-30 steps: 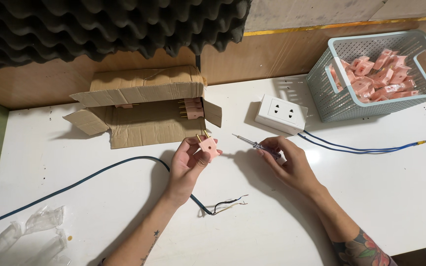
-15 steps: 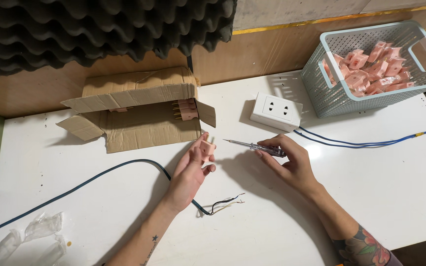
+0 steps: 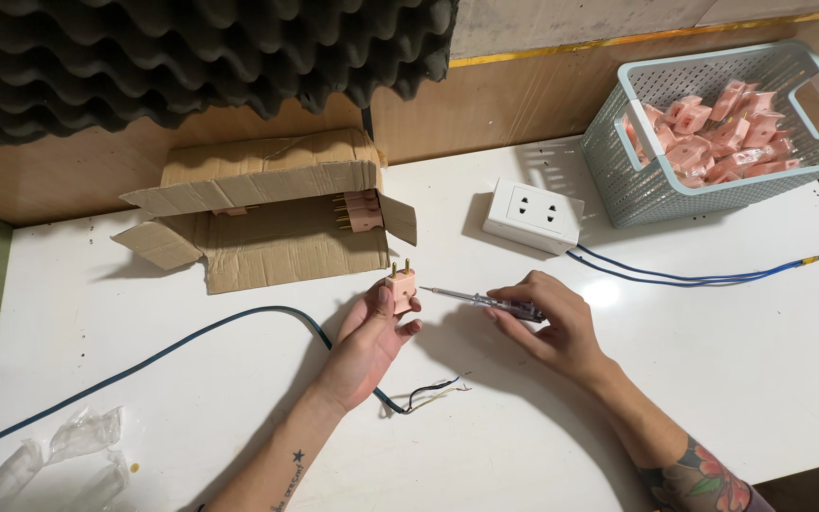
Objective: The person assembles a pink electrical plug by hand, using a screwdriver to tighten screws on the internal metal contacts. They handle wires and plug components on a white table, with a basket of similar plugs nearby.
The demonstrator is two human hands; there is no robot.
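We see the left hand [image 3: 372,332] raised over the white table [image 3: 713,379], its thumb and fingers closed around a small pink plug [image 3: 400,287] whose two brass pins point upward; the plug sits just above the fingertips, near the middle of the table. The right hand [image 3: 547,322] lies close beside it, fingers pinched narrow around a slim screwdriver [image 3: 481,301]; its metal tip points at the plug and stops just short of it. Below the left wrist a dark blue cable [image 3: 191,337] ends in bared wire strands [image 3: 438,391]. Behind the hands lies an open cardboard box [image 3: 267,223] with more plugs inside; to its right sit a white socket block [image 3: 533,215] and a pale mesh basket [image 3: 637,180] of pink parts.
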